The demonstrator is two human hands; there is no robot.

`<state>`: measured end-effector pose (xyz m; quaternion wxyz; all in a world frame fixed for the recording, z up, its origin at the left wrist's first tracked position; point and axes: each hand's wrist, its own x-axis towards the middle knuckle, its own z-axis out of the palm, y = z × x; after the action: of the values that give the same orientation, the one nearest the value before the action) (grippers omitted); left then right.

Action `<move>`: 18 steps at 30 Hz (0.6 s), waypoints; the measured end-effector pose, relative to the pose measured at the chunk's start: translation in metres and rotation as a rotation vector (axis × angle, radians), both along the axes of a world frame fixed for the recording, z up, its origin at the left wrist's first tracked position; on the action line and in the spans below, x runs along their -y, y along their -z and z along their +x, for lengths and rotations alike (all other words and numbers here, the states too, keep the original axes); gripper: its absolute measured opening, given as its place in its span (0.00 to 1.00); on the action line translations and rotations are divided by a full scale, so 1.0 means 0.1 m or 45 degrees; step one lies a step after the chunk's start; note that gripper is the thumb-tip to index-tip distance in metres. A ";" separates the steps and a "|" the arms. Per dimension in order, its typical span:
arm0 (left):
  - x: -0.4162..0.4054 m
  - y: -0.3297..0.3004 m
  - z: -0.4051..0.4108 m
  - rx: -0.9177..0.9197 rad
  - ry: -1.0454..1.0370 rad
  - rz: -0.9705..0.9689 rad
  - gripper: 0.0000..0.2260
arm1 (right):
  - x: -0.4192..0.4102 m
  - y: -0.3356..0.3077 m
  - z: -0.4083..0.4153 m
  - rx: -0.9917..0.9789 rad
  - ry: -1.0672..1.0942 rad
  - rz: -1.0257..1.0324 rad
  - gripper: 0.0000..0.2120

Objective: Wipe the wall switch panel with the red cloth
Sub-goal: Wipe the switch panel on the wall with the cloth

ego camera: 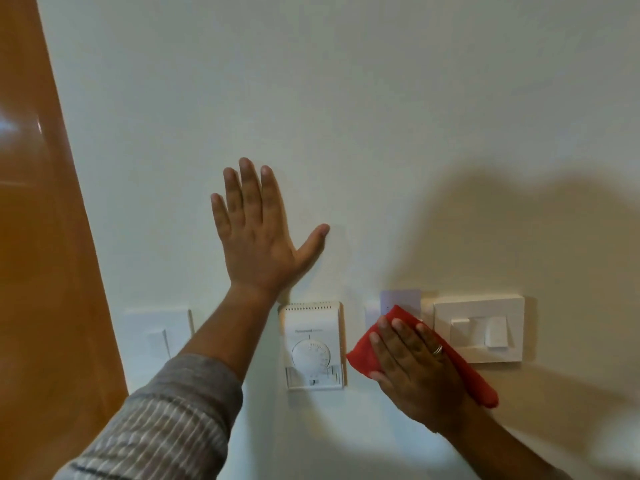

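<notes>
While the left hand (258, 233) is pressing flat on the bare wall (381, 98), fingers spread wide and gripping nothing, the right hand (414, 367) is doing the wiping. Left palm is sitting just above the thermostat (313, 344), likely bracing the person's lean toward the wall. Striped sleeve (162, 420) is covering the left forearm.

Right hand is lying open-palmed over the red cloth (367, 358), fingers together and flattened, pinning the fabric against the wall rather than pinching it. Ring is showing on one finger. Cloth is bunching out at both sides of the hand, upper left and lower right.

Cloth is covering a switch panel (398, 299) between the thermostat and the white switch plate (479, 327) on the right; only its top edge and a pale purple-tinted corner are peeking out above the fabric. Lower right fold of the cloth is overlapping the left bottom corner of that white plate, so which panel is the target is hard to tell for sure. Another faint switch plate (156, 334) is sitting far left, near the orange door (38, 237), partly hidden by the left arm.

Judging by the flat press, wiping is underway, mid-stroke. Flat hand is spreading pressure evenly, a sensible hold for a raised plate. Risk worth flagging: the rockers on the right plate could get toggled if the cloth drags across them.
</notes>
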<state>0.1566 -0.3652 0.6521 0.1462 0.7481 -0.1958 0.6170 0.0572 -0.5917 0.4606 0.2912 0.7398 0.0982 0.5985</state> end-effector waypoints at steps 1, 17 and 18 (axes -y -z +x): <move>0.00 0.00 -0.01 -0.001 0.002 0.004 0.48 | -0.02 0.00 0.00 0.012 0.009 0.039 0.29; 0.03 0.01 0.04 0.149 -0.063 0.085 0.47 | -0.22 0.06 0.06 -0.011 0.029 0.209 0.35; 0.02 0.01 0.04 0.153 -0.063 0.086 0.47 | -0.24 0.09 0.07 -0.025 0.011 0.215 0.35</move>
<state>0.1602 -0.3675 0.6512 0.0937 0.7189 -0.2063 0.6571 0.0645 -0.5679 0.4519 0.2294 0.7680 0.0469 0.5961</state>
